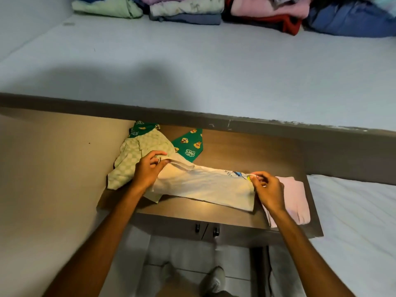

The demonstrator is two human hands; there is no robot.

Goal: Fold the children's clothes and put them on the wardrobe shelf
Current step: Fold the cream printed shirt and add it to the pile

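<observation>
While both hands [147,168] [267,187] pinch the cream shirt [203,187], its print is unreadable.

A home bedroom: a mattress [214,67] in pale sheeting fills the upper frame, with folded clothes stacks [192,9] along its top edge. Centre frame, a small wooden cabinet [235,146] with two doors carries children's printed garments [188,144].
</observation>
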